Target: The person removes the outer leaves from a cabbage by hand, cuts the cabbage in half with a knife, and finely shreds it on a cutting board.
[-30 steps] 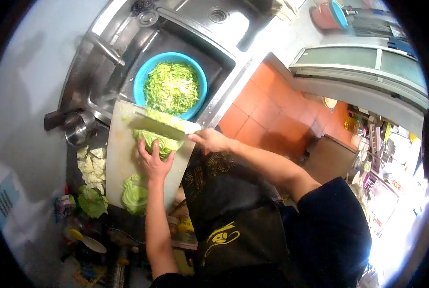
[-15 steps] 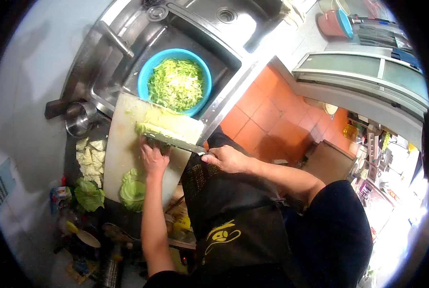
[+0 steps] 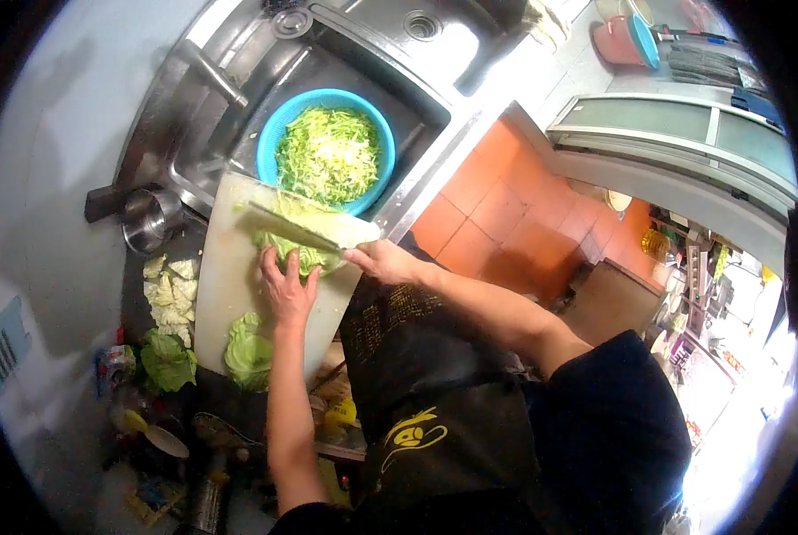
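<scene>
My right hand point(image 3: 383, 264) is closed round the handle of a kitchen knife point(image 3: 290, 226). The blade lies across the cutting board point(image 3: 224, 283), between a piece of cabbage point(image 3: 302, 256) and a heap of cut cabbage point(image 3: 350, 229) on the sink side. My left hand point(image 3: 287, 287) presses its bent fingertips on the near side of the cabbage piece, holding it against the board. A loose cabbage leaf point(image 3: 249, 353) rests at the board's near end. Just beyond the board, a blue basket point(image 3: 268, 143) is full of shredded cabbage point(image 3: 329, 155).
The basket stands in a metal sink point(image 3: 408, 111) under a faucet point(image 3: 216, 75). Left of the board are a metal pot point(image 3: 149, 220), cabbage pieces point(image 3: 170, 296) and a green outer leaf point(image 3: 169, 360). Orange tiles point(image 3: 488, 209) cover the floor at right.
The knife has moved away from my left hand towards the sink, and its blade has turned, uncovering more of the cabbage piece. My right hand went along with it. My left hand stays nearly in place.
</scene>
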The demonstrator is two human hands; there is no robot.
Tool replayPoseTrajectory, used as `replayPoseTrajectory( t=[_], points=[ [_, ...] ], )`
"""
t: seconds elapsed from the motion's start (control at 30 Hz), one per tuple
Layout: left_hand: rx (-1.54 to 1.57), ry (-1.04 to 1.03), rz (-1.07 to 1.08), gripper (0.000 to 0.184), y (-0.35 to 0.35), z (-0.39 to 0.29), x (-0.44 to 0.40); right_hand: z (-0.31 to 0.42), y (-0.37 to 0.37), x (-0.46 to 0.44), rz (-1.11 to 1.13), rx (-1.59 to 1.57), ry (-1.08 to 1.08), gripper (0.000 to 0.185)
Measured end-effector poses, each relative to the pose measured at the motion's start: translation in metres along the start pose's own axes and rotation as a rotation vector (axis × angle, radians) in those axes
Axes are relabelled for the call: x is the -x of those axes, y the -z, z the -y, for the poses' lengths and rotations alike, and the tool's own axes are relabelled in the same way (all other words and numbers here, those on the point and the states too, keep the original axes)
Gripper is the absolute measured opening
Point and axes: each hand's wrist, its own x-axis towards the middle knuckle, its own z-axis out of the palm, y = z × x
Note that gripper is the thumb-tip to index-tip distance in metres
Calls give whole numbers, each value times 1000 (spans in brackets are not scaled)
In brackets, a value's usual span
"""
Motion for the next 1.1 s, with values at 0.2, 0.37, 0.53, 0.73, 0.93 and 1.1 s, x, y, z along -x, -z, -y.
replayPoseTrajectory(
  t=[0.2, 0.37, 0.53, 0.73, 0.93, 1.1],
  points=[
    [-71, 45, 18, 63, -18, 13, 12, 19, 20, 62, 3, 29, 36, 61],
    [-75, 49, 13, 56, -11, 9, 6, 29, 19, 85, 120, 124, -43, 61],
    [-80, 87, 95, 53, -16, 11, 12, 31, 11, 63, 100, 82, -34, 66],
    [-33, 12, 14, 58, -9, 6, 4, 10, -11, 16, 37, 143, 14, 69],
    [118, 53, -124, 68, -13, 4, 3, 7, 8, 15, 13, 53, -61, 66],
    [17, 156, -47, 68, -2, -5, 6, 2, 45, 1, -48, 43, -170, 69]
  ],
)
